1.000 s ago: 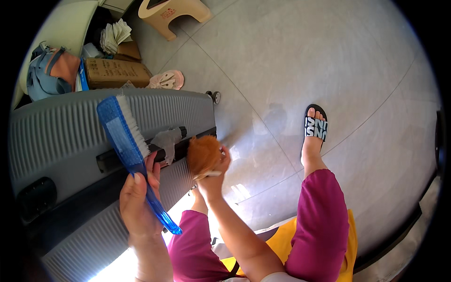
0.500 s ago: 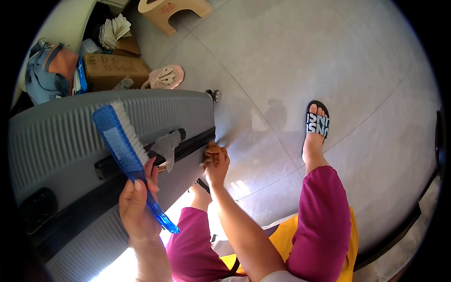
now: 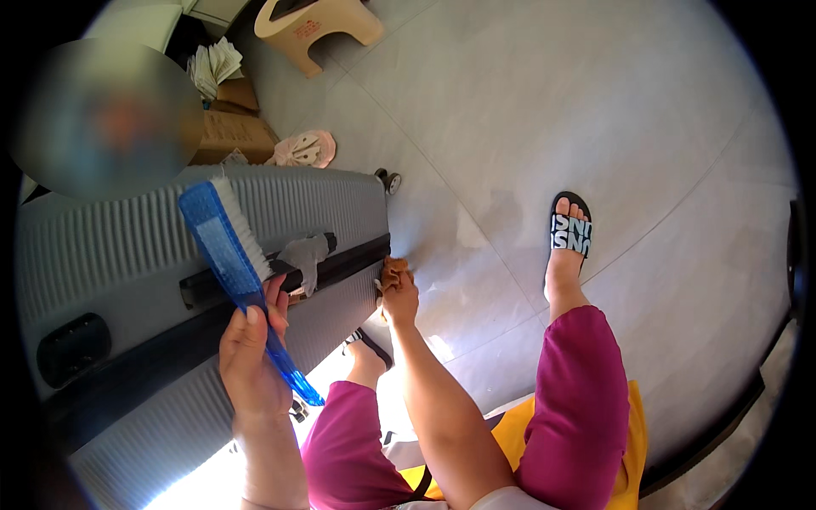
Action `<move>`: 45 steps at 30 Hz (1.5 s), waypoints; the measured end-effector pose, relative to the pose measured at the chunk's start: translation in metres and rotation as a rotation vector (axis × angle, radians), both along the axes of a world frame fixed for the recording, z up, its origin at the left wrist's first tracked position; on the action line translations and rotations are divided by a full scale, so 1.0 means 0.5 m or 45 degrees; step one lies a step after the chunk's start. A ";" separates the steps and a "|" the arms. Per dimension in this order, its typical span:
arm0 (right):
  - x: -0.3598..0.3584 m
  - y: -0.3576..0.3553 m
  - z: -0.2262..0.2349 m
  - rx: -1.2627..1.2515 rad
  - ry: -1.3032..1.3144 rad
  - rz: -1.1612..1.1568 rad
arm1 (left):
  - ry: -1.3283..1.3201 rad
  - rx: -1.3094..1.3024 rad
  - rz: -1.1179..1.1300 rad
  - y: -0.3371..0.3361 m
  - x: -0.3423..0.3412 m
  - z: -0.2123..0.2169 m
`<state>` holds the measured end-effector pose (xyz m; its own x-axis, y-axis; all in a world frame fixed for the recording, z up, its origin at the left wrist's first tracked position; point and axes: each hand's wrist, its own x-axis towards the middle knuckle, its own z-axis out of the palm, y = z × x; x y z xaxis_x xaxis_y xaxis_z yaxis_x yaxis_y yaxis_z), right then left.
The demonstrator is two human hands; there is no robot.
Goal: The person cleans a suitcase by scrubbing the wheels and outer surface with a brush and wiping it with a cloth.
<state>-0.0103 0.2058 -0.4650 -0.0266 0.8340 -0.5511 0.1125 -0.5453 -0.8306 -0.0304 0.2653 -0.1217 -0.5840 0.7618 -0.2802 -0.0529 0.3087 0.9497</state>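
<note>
A grey ribbed suitcase (image 3: 340,194) lies on its side across the left, a black band running along its edge. My left hand (image 3: 255,361) grips the handle of a blue brush (image 3: 223,246) with white bristles, held up over the suitcase. Behind the brush, the suitcase's black handle (image 3: 200,291) is partly hidden; a greyish plastic wrap (image 3: 304,257) clings to its right end. My right hand (image 3: 399,299) is closed on a crumpled brown cloth (image 3: 394,274), which touches the suitcase's right end beside the black band.
A beige stool (image 3: 319,30) stands on the grey tiled floor (image 3: 629,102) at the top. Behind the suitcase are a cardboard box (image 3: 238,136), papers (image 3: 215,66) and a pink hat (image 3: 308,149). A small wheel (image 3: 392,183) juts from the suitcase's far right corner. My slippered foot (image 3: 570,225) rests at right.
My right hand and the brown cloth have shifted slightly right along the suitcase's end. The brush stays in my left hand, nearly unmoved. The view has tilted a little.
</note>
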 end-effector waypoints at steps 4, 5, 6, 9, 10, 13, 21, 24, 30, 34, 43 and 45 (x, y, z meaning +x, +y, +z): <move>-0.008 -0.021 0.088 -0.110 -0.055 0.068 | 0.029 -0.037 0.064 -0.020 -0.005 -0.001; -0.003 -0.018 0.120 -0.048 0.000 0.079 | 0.024 -0.043 0.046 -0.028 -0.009 -0.002; 0.007 -0.010 0.189 0.153 0.050 0.109 | 0.024 -0.049 0.038 -0.040 -0.019 -0.002; -0.006 -0.016 0.267 0.566 -0.013 -0.132 | 0.015 -0.036 -0.010 -0.046 -0.028 -0.004; -0.008 -0.011 0.264 0.580 -0.042 -0.150 | 0.018 -0.023 -0.021 -0.046 -0.029 -0.002; -0.013 -0.020 0.188 0.218 0.268 -0.202 | 0.020 -0.066 -0.011 -0.050 -0.032 0.000; -0.019 0.017 0.175 0.092 0.294 -0.194 | 0.038 -0.050 -0.027 -0.058 -0.031 -0.013; -0.009 0.157 0.281 0.524 0.206 -0.145 | 0.027 -0.018 0.036 -0.039 -0.020 -0.013; -0.032 0.184 0.156 0.394 0.133 -0.013 | 0.003 -0.048 -0.033 -0.056 -0.025 -0.008; -0.036 0.126 0.216 0.122 0.060 0.075 | -0.057 -0.082 -0.054 -0.143 -0.056 -0.008; -0.026 0.022 0.120 -0.042 -0.036 0.082 | 0.036 -0.170 -0.016 -0.174 -0.062 0.002; -0.002 0.032 0.103 -0.465 -0.055 0.343 | 0.026 -0.158 -0.005 -0.174 -0.065 0.001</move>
<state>-0.0111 0.2215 -0.4135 -0.1867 0.5510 -0.8133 0.3211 -0.7482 -0.5806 -0.0631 0.1784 -0.1214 -0.5873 0.7245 -0.3607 -0.0327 0.4242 0.9050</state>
